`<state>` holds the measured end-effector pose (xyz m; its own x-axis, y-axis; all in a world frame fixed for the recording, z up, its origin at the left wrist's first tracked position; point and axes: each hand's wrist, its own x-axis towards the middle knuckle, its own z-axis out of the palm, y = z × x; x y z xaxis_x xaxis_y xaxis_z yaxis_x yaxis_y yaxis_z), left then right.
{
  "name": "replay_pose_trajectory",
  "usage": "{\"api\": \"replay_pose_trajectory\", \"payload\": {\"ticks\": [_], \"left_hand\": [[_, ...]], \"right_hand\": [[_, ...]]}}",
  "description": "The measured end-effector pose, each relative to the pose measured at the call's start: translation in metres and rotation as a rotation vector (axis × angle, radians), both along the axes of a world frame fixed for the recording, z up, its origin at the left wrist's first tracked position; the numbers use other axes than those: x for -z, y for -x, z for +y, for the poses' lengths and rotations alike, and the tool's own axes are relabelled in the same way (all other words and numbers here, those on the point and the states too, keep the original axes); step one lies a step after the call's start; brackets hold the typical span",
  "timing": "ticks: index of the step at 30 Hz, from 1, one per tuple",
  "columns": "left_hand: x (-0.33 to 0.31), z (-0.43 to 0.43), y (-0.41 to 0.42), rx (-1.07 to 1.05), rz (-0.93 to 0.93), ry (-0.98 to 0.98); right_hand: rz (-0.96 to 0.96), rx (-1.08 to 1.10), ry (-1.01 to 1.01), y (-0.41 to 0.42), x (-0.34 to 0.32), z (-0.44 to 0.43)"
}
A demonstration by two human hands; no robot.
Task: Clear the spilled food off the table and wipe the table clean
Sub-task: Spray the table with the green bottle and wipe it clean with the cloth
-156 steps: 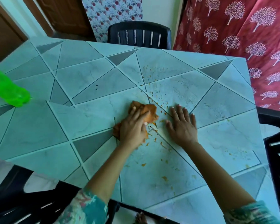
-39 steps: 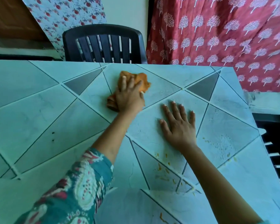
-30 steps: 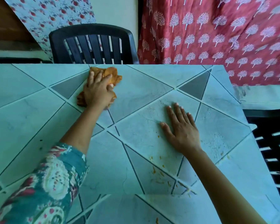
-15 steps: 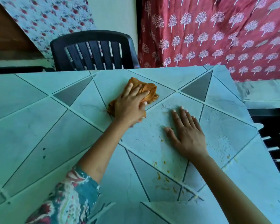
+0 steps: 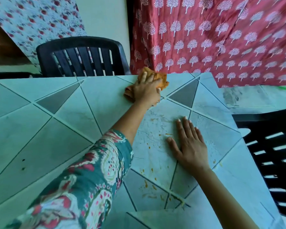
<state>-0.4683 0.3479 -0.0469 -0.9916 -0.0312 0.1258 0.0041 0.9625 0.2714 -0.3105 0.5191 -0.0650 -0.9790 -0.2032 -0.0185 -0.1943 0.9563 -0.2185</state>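
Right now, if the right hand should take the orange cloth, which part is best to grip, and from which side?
Probably the orange cloth by its bunched folds right of the left hand, pinched from the right. That hand covers its middle at the far edge of the table, so only the ends show.

The left hand [image 5: 146, 90] presses a bunched orange cloth [image 5: 162, 78] down at the far edge of the table [image 5: 40, 138], in front of a black chair [image 5: 82, 57]. The right hand [image 5: 190, 149] lies flat, fingers spread (orange food bits [image 5: 146, 182] are scattered nearer).
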Motion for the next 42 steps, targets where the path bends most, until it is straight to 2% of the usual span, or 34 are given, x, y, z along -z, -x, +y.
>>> {"api": "replay_pose_trajectory", "payload": {"ticks": [2,4,6,8,10,11,13,18,21,23,26,28,30,32,35,37,39,42], "left_hand": [[0.0,0.014,-0.017,0.223,0.0,0.044],[0.007,-0.008,-0.031,0.377,0.019,0.072],[0.011,-0.049,-0.029,0.27,0.019,0.047],[0.009,-0.083,-0.022,0.014,-0.014,0.032],[0.004,-0.095,-0.01,-0.182,-0.074,0.024],[0.003,-0.09,-0.007,-0.215,-0.08,0.039],[0.003,-0.067,-0.015,-0.186,-0.066,0.051],[0.01,0.001,-0.088,0.076,-0.032,0.044],[0.006,-0.001,-0.139,0.209,-0.016,0.018],[0.007,-0.033,-0.152,0.132,0.003,-0.008],[0.005,-0.081,-0.141,-0.267,-0.1,0.03],[-0.002,-0.074,-0.121,-0.456,-0.2,0.032],[-0.007,-0.039,-0.103,-0.43,-0.232,0.049],[-0.006,0.005,-0.1,-0.299,-0.237,0.066],[-0.001,0.052,-0.144,-0.112,-0.176,0.12],[-0.003,0.047,-0.186,-0.022,-0.122,0.167],[0.001,0.013,-0.222,-0.058,-0.106,0.2],[0.005,-0.057,-0.245,-0.325,-0.146,0.138]], "right_hand": [[0.002,0.002,-0.003,0.0,0.0,0.001],[0.009,0.004,0.002,0.001,0.001,0.0],[0.016,0.003,0.014,0.002,0.001,0.0],[0.015,0.001,0.023,0.001,0.002,0.0],[0.013,-0.001,0.028,0.001,0.002,0.0],[0.011,-0.006,0.029,0.001,0.003,0.001],[0.001,-0.021,0.031,0.001,0.003,0.003],[0.01,-0.06,-0.006,-0.004,0.005,0.015],[0.018,-0.059,0.007,-0.014,0.005,0.023],[0.014,-0.07,0.017,-0.02,0.004,0.029],[0.016,-0.088,0.038,-0.034,0.003,0.037],[0.018,-0.084,0.048,-0.044,0.004,0.044],[0.039,-0.06,0.044,-0.049,0.006,0.047],[0.033,-0.053,0.032,-0.049,0.005,0.048],[0.031,-0.057,0.019,-0.048,0.004,0.046],[0.042,-0.055,0.024,-0.046,0.005,0.045],[0.037,-0.063,0.031,-0.047,0.007,0.045],[0.059,-0.077,0.045,-0.047,0.007,0.045]]}}
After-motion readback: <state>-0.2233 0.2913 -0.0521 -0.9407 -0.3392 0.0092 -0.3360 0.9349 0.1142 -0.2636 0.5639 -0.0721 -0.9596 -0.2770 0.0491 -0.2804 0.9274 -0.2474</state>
